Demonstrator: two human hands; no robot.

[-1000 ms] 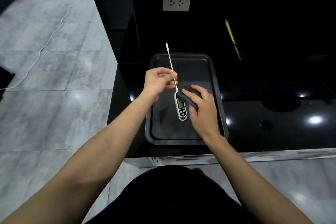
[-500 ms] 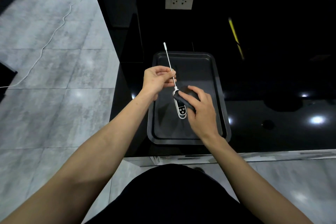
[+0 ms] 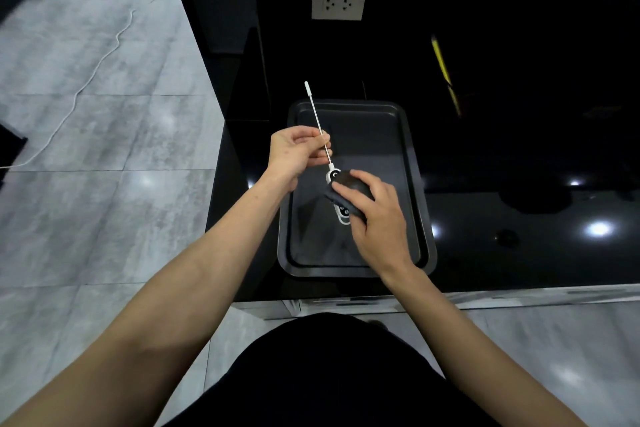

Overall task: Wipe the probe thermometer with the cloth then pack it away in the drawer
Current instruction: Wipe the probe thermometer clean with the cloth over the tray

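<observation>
While the black countertop (image 3: 519, 218) and the dark tray (image 3: 412, 156) on it lay unchanged, the cloth (image 3: 349, 189) had moved up the probe thermometer (image 3: 341, 213) from a second before, now covering the display that had earlier been exposed (wiping judged still under way; no drawer was in view). The right hand (image 3: 375, 218) gripped the bunched cloth, curled round the thermometer's body above the tray. The left hand (image 3: 298, 151) pinched the thin metal probe (image 3: 317, 114) between thumb and fingertips, steadying it.
</observation>
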